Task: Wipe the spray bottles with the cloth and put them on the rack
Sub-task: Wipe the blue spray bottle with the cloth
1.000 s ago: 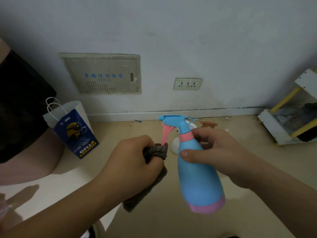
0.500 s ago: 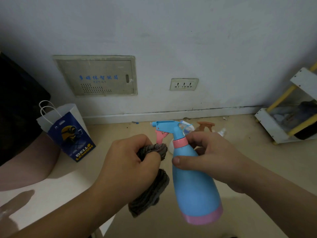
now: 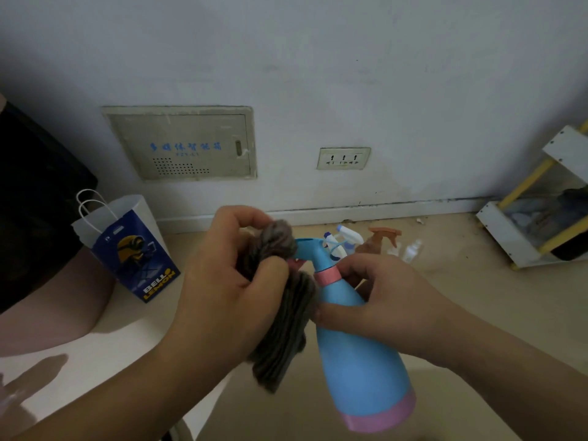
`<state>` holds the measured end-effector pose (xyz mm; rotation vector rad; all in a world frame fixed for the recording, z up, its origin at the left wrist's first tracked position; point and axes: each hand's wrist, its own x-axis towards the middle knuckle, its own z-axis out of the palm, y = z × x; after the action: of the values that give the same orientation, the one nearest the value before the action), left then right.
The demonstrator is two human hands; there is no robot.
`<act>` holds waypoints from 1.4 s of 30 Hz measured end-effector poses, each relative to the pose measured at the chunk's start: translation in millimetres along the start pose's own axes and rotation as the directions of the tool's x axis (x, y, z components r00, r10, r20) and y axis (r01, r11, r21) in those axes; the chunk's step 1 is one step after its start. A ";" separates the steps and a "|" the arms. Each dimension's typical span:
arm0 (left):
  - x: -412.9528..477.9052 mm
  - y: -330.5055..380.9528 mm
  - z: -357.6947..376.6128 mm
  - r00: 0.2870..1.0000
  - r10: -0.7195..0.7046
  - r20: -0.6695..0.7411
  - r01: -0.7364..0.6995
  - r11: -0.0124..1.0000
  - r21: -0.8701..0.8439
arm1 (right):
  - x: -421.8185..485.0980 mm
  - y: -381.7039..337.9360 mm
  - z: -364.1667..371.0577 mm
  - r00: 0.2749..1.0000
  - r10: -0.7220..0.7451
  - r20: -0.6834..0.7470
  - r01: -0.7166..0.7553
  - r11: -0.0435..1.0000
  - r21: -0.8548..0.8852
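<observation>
Step in hand: wiping, I'd say. One bottle is being cleaned and none is on its way to the rack yet.
Left grip (image 3: 222,291): curled tight round a bunched grey cloth (image 3: 280,345), pressing the wad against the bottle's spray head and trigger.
Right grip (image 3: 394,300): thumb and fingers wrapped round the neck of the blue bottle (image 3: 362,370), just under its pink collar, holding it steady.
Blue bottle: in the air between the two grips, tilted. Its head leans toward the left grip and its pink base hangs below the right grip, nearer the person.
Cloth: its loose end hangs below the left grip, alongside the bottle's shoulder.
Other bottles (image 3: 348,238): on the floor beyond the right grip, at the foot of the wall. I see white and brown trigger heads and some small clear ones, but I can't count them surely.
Rack (image 3: 509,230): well off to the right of the right grip, against the wall, white with yellow bars. Something dark lies on its lower shelf.
Paper bag (image 3: 133,249): standing well left of the left grip.
Next move: likely the cloth goes down over the blue body and pink base while the right grip turns the bottle. After that comes a long reach right to the rack.
Care needed: the neck hold has to stay firm, because the heavy end hangs unsupported.
</observation>
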<state>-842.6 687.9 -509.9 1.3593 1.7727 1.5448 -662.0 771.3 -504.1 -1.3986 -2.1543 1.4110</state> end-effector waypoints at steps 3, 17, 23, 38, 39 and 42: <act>-4.0 -11.1 10.7 0.939 0.265 0.220 -0.316 0.917 0.243 | -0.7 -1.6 8.3 0.992 -0.126 0.027 0.127 0.990 -0.055; 14.7 -7.3 0.0 0.955 0.254 0.151 -0.286 0.925 0.250 | 4.8 2.0 5.9 0.999 -0.036 -0.012 0.037 0.994 0.104; 12.3 -26.0 6.1 0.833 0.402 0.379 -0.531 0.773 0.348 | 6.2 0.9 5.1 0.988 -0.148 -0.037 0.150 0.985 0.090; -11.5 -13.4 24.6 0.887 -0.375 0.268 0.423 0.894 -0.148 | 16.2 8.0 -11.7 0.992 0.088 0.091 -0.126 0.735 0.667; -10.3 -12.2 25.6 0.842 -0.429 0.327 0.506 0.838 -0.204 | 16.5 6.9 -11.7 0.991 0.071 0.115 -0.131 0.703 0.699; -7.3 -9.4 23.8 0.725 -0.440 0.531 0.656 0.676 -0.336 | 16.5 3.8 -11.4 0.989 0.011 0.145 -0.122 0.615 0.779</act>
<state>-823.7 694.5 -527.5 0.6915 1.2202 1.1387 -661.5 791.5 -506.2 -1.0308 -1.1915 2.1441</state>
